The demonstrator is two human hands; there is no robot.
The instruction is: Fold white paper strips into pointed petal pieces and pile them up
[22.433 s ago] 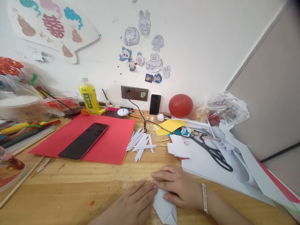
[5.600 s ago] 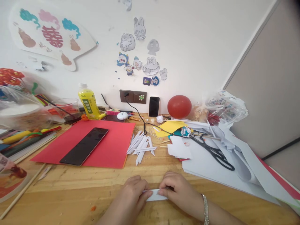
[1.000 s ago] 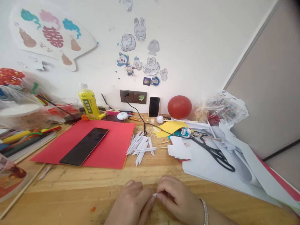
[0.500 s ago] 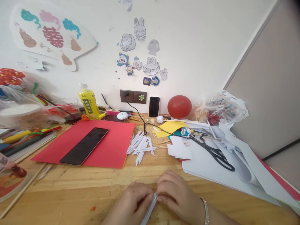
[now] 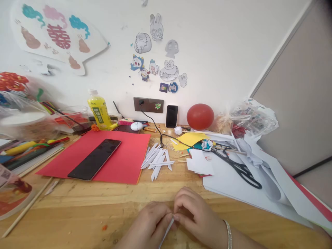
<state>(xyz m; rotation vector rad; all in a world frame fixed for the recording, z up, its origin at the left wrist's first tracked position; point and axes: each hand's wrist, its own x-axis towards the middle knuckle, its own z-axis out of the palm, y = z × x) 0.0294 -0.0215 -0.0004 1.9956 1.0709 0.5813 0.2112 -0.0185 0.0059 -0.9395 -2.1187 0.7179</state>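
Note:
A narrow folded white paper strip (image 5: pixel 166 232) slants up from the bottom edge of the head view. My left hand (image 5: pixel 153 221) pinches its upper end between thumb and forefinger. From the other side my right hand (image 5: pixel 194 216), with a bracelet at the wrist, grips the same tip, so the fingertips of both hands meet there. The fingers cover the very end of the strip. Beyond the hands lies a loose pile of folded white paper strips (image 5: pixel 157 160) on the wooden table (image 5: pixel 98 207).
Left of the pile, a black phone (image 5: pixel 94 159) lies on red paper (image 5: pixel 129 155). On the right are white paper sheets (image 5: pixel 225 188) with black-handled scissors (image 5: pixel 243 173). A yellow bottle (image 5: pixel 100 112), a red balloon (image 5: pixel 200 116) and an upright phone (image 5: pixel 171 116) stand by the wall.
The fingertips have closed in tighter on the strip's tip, and less of the strip shows between the hands. The view has shifted slightly; the table things stay put.

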